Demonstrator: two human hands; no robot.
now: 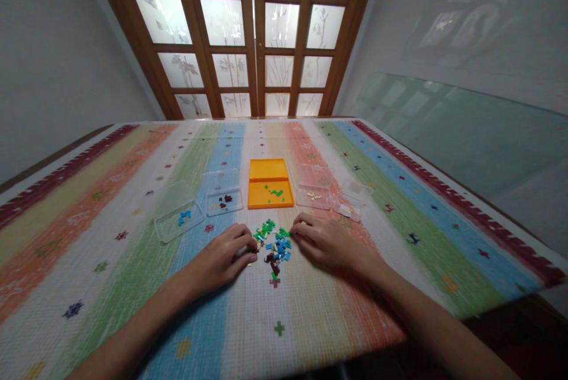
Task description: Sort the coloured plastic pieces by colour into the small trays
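A loose pile of small toy building bricks, with green bricks (267, 228), blue bricks (280, 247) and dark brown bricks (274, 266), lies on the striped tablecloth (252, 321). At the pile's left edge is my left hand (231, 251), fingers curled and closed toward the thumb. What it may pinch is hidden. My right hand (320, 239) rests at the right edge, its bent fingertips closed beside the green pieces. Anything between them is too small to make out. Behind the pile, an open orange case (252, 205) holds several green pieces.
Left of the case stand clear boxes, one (162, 233) with blue bricks and one (213, 211) with brown bricks. On the right, one clear box (306, 203) holds cream pieces; another box (355, 214) holds pale and yellow pieces. A glass-paned wooden door (256, 31) stands behind the table.
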